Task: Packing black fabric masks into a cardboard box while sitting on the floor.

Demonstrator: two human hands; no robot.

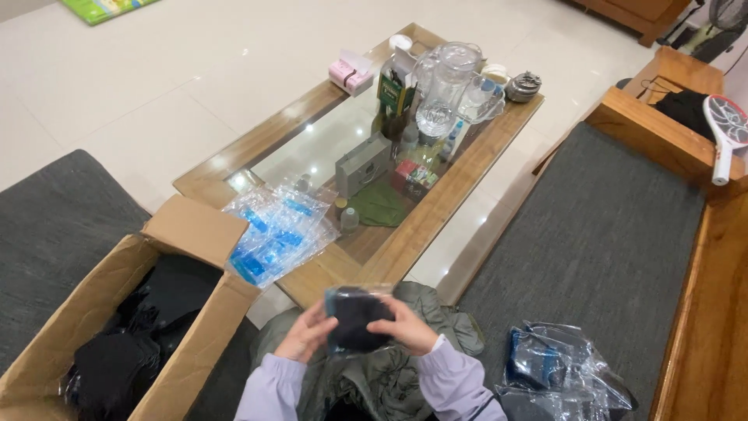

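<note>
Nearest the camera: left hand (305,334) and right hand (407,327), lilac sleeves, meeting over the lap on one dark folded item in a clear bag (356,317). Left-hand fingers are curled on the bag's left edge; right-hand fingers are wrapped over its right side and top, so both hands are clamped on the same thing. The bag sits between the palms, upright and slightly tilted, its long axis roughly vertical in view; neither hand is clearly nearer, as each touches it. Whether the bag's mouth is up or down cannot be told. Scanning left to right: an open cardboard box (191,234) of dark garments stands at the person's left, just beside the knee; a stack of filled clear bags with blue labels (276,232) lies on the near corner of the glass-topped table (436,206); loose empty clear bags (557,366) lie on the grey bench cushion (600,234) at the right, near the right elbow.
</note>
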